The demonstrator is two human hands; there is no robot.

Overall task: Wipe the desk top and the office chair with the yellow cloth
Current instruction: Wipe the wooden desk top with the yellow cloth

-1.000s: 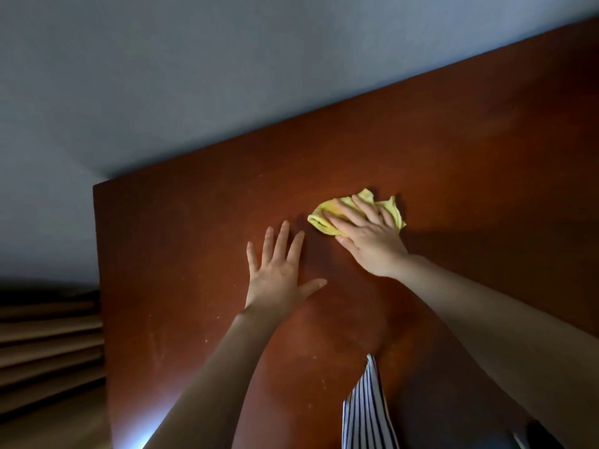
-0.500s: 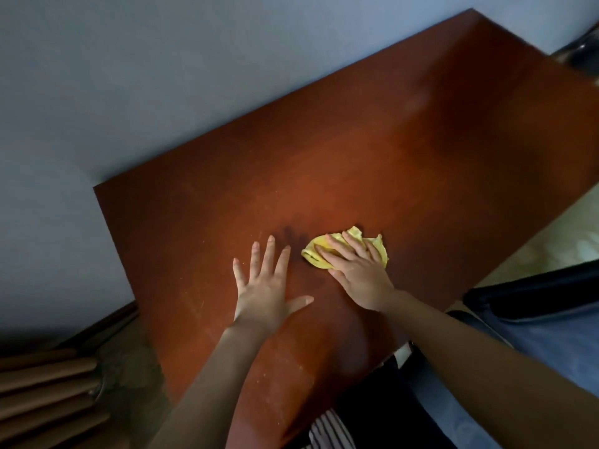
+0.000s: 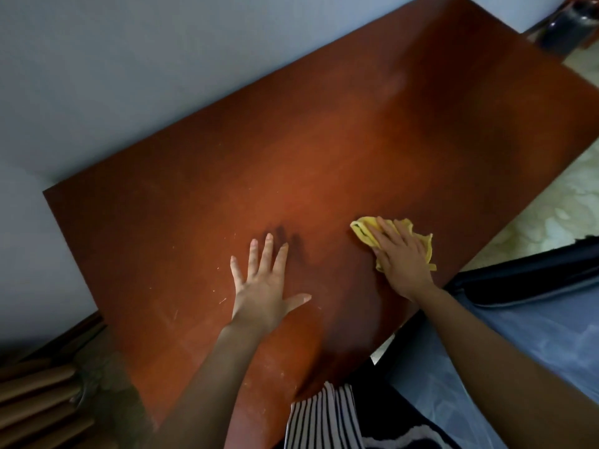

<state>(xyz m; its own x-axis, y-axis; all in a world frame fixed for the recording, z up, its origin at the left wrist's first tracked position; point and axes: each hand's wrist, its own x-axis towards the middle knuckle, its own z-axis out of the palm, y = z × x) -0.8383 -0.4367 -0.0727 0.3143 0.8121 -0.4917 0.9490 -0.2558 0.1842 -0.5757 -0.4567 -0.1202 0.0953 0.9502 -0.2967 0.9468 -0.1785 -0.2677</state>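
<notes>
Yellow cloth [image 3: 421,244] bunched under right hand [image 3: 402,257], fingers straight, pressing it flat on desk top [image 3: 324,157] nr front edge. Left hand [image 3: 264,286] well apart to its left, fingers spread, flat on wood, holding nothing. Cloth looks soft, light, prob. bunches easily; best pressed w/ palm over middle.

You will find no text, label, brand or number here that can be read. The crumpled yellow cloth [image 3: 423,243] shows a small dark mark at its left corner, which may be print or a tag, but it is too blurred for you to make out.
</notes>
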